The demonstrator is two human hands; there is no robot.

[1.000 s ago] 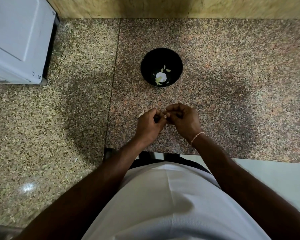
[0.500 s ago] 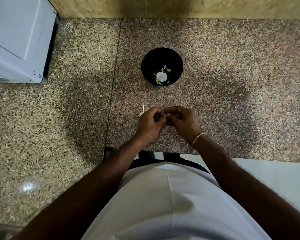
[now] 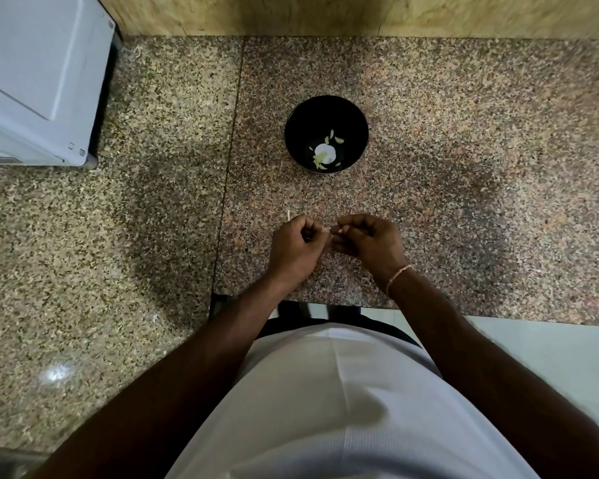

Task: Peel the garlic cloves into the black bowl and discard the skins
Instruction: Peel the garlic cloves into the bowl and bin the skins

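A black bowl (image 3: 326,108) stands on the granite counter, with several pale peeled garlic cloves (image 3: 325,154) at its bottom. Nearer to me, my left hand (image 3: 295,248) and my right hand (image 3: 369,242) are held close together just above the counter. Their fingers are curled and the fingertips pinch a small pale garlic clove (image 3: 330,230) between them; most of the clove is hidden by the fingers. A thin pale sliver (image 3: 288,216) sticks up beside my left hand.
A white appliance (image 3: 38,77) sits on the counter at the far left. A wooden-looking wall (image 3: 360,15) runs along the back. The counter's front edge (image 3: 325,304) lies just under my wrists, with a pale floor (image 3: 550,357) below at right.
My hands have drawn slightly apart, the right hand shifting a little to the right, so a small gap with the pale clove shows between the fingertips. The bowl has not moved.
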